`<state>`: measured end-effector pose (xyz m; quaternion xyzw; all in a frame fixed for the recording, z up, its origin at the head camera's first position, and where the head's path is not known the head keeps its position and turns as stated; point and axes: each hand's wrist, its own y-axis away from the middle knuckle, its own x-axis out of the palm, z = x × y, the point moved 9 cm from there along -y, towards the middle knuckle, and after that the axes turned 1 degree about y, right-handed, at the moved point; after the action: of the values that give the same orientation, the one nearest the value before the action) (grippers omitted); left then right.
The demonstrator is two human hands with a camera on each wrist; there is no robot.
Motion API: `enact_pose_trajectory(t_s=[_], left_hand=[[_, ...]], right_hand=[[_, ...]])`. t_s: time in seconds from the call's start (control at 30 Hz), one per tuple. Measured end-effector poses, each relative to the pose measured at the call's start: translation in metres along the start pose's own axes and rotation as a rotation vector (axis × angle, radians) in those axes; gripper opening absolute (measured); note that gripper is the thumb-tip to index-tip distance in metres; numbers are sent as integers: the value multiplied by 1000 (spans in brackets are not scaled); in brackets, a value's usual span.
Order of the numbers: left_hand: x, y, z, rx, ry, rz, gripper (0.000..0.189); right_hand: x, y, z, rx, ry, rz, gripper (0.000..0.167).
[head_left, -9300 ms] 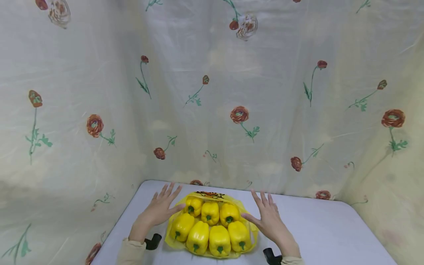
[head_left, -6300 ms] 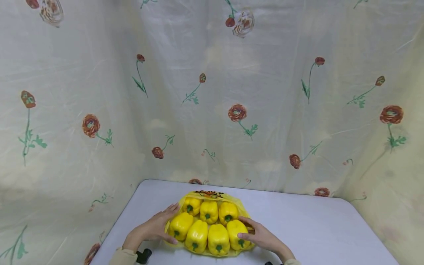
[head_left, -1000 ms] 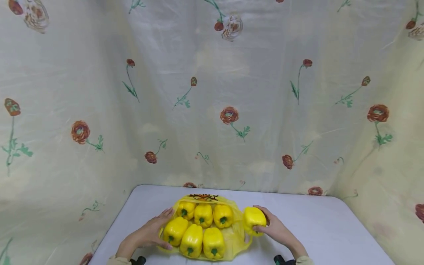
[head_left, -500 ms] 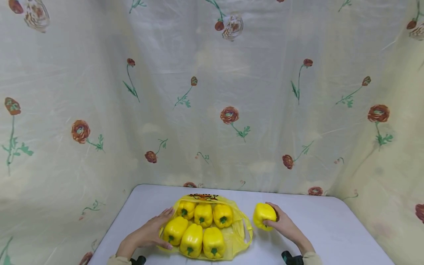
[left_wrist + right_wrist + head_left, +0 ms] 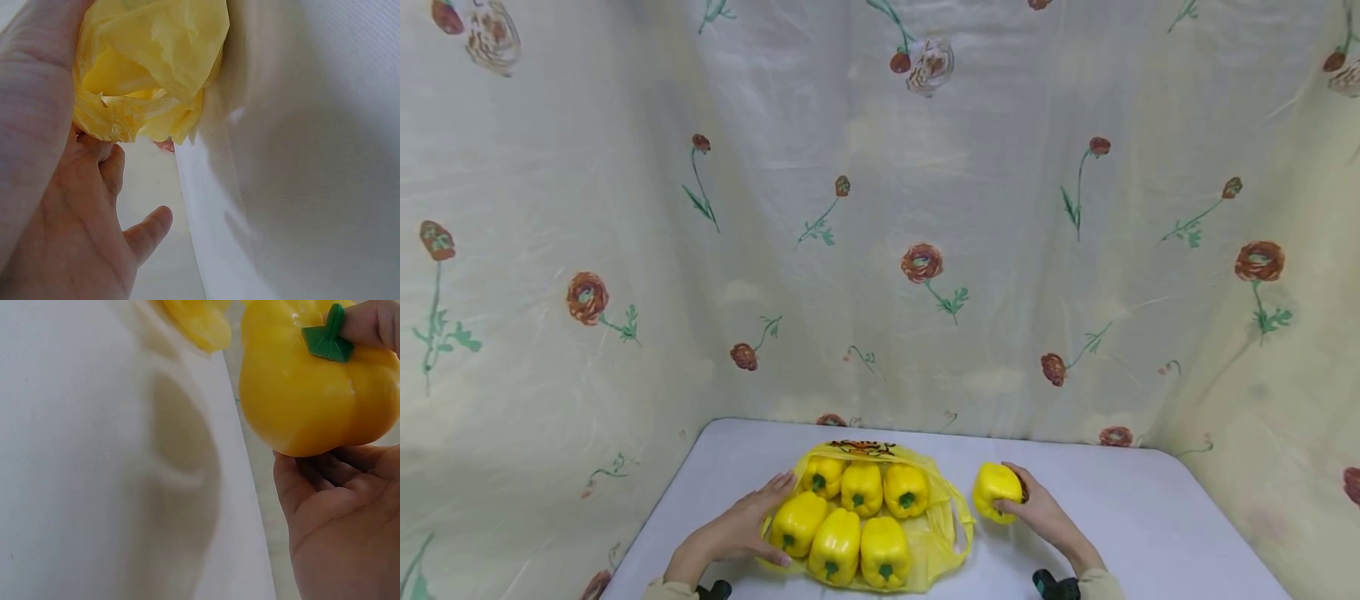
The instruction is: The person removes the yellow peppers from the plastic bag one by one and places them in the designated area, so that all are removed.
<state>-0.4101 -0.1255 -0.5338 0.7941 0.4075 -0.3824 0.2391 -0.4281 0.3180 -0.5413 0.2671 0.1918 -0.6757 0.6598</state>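
Observation:
In the head view my right hand (image 5: 1047, 512) grips a yellow bell pepper (image 5: 996, 492) to the right of the bag. Fingers sit behind the pepper and the thumb lies on its front; the right wrist view shows the thumb by the green stem (image 5: 329, 337). A shadow on the table suggests the pepper is held above it. My left hand (image 5: 741, 529) rests with extended, spread fingers against the left side of a thin yellow plastic bag (image 5: 936, 542). Several more yellow bell peppers (image 5: 835, 546) lie in two rows on the bag. Crumpled bag plastic (image 5: 162, 56) fills much of the left wrist view.
A white table (image 5: 1112, 517) carries everything. Floral curtains (image 5: 985, 333) hang behind it and at both sides. The bag's loop handle (image 5: 964, 525) lies between the bag and the held pepper. Each wrist wears a black camera mount (image 5: 1054, 585).
Both hands first hovered open, then reached the bag's sides. My right hand has taken the front right pepper and moved it rightward off the bag. My left hand has stayed at the bag's left.

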Motion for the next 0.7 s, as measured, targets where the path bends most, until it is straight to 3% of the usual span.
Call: enact_pose_trajectory(t_s=[0.7], left_hand=[[3,-3,8,-1,-10,-6,118]], right_hand=[[29,-24,-26,47,-53,19,88]])
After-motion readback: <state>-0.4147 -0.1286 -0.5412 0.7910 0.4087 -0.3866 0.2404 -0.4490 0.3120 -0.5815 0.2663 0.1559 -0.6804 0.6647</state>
